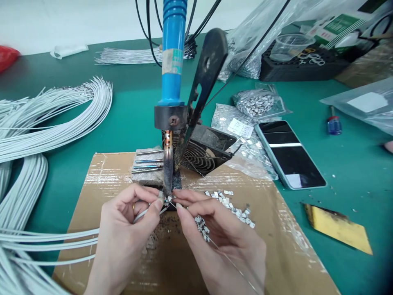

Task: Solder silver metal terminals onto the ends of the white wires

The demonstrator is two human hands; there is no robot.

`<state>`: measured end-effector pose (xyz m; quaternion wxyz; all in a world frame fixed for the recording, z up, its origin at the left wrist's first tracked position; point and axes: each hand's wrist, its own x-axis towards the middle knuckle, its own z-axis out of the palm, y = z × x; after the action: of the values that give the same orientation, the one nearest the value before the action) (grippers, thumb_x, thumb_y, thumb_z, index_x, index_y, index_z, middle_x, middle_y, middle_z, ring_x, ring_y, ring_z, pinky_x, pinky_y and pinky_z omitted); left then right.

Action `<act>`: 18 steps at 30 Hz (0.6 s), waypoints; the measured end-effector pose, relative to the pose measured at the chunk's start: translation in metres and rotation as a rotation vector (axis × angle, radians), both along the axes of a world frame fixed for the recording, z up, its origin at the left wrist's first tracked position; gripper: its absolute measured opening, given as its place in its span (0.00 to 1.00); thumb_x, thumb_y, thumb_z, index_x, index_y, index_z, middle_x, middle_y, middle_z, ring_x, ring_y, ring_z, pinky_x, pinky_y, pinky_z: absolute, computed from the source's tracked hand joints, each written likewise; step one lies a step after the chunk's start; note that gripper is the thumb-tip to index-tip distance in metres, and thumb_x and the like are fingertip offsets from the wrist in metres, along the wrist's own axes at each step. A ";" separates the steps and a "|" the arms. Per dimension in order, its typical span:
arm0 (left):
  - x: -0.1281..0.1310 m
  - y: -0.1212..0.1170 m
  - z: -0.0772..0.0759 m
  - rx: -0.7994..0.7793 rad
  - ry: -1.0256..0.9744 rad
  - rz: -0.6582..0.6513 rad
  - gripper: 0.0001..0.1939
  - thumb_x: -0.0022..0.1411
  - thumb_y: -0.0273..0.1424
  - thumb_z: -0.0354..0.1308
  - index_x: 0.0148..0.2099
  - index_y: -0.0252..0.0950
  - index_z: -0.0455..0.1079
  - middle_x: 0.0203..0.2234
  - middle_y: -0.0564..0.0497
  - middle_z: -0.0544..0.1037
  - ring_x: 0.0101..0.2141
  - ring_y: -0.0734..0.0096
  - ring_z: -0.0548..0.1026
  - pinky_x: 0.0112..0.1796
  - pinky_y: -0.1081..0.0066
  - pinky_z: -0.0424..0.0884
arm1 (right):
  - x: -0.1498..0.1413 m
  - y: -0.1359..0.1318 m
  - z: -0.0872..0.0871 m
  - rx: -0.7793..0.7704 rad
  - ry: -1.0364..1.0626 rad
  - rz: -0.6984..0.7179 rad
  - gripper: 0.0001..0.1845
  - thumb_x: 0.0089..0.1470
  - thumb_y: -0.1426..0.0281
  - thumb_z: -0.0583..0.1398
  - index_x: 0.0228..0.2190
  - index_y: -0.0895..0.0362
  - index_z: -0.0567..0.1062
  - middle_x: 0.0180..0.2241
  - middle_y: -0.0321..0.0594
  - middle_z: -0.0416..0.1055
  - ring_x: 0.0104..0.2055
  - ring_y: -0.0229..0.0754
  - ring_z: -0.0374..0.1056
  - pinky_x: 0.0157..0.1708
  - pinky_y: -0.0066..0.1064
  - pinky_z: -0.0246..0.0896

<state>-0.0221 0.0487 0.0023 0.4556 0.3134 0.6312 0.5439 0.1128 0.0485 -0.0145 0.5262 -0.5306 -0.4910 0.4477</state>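
A blue-handled soldering iron (pixel 172 53) is clamped upright in a black stand (pixel 205 78), its tip pointing down between my hands. My left hand (pixel 129 229) pinches a white cable (pixel 141 216) and a tiny metal-and-white piece (pixel 168 199) just under the tip. My right hand (pixel 217 237) holds a thin strand of solder wire (pixel 229 259) between thumb and finger; its end reaches the same spot. Small white LED-like pieces (pixel 201 227) lie partly behind the right hand, with more loose pieces (pixel 236 211) beside it.
Cardboard (pixel 98 184) covers the work area. Bundles of white cables (pixel 76 119) lie at left. A small fan (pixel 202 151) stands behind the iron. At right are a phone (pixel 291 155), bagged parts (pixel 258 102), a yellow sponge (pixel 340 229) and a small screwdriver (pixel 334 124).
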 end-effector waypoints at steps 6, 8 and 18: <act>-0.001 0.000 -0.001 -0.004 0.013 -0.007 0.08 0.53 0.22 0.72 0.25 0.37 0.79 0.29 0.54 0.83 0.28 0.79 0.81 0.32 0.85 0.75 | 0.001 0.000 -0.001 -0.014 -0.010 0.016 0.10 0.60 0.73 0.66 0.26 0.51 0.77 0.40 0.36 0.85 0.47 0.43 0.82 0.49 0.30 0.73; 0.000 0.000 -0.001 -0.003 0.019 -0.016 0.08 0.53 0.23 0.72 0.25 0.37 0.79 0.28 0.54 0.83 0.28 0.79 0.81 0.32 0.86 0.75 | 0.001 0.000 -0.001 -0.020 -0.018 0.012 0.10 0.60 0.72 0.66 0.26 0.51 0.77 0.41 0.36 0.85 0.46 0.43 0.82 0.49 0.30 0.73; 0.000 -0.002 -0.001 0.028 0.006 -0.028 0.09 0.57 0.22 0.70 0.26 0.38 0.79 0.28 0.55 0.82 0.29 0.79 0.82 0.33 0.86 0.75 | 0.001 0.000 -0.002 -0.001 -0.019 -0.006 0.11 0.60 0.72 0.67 0.25 0.52 0.77 0.40 0.39 0.85 0.45 0.45 0.82 0.48 0.33 0.74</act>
<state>-0.0217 0.0468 0.0017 0.4568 0.3302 0.6204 0.5454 0.1133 0.0485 -0.0168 0.5224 -0.5367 -0.4942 0.4414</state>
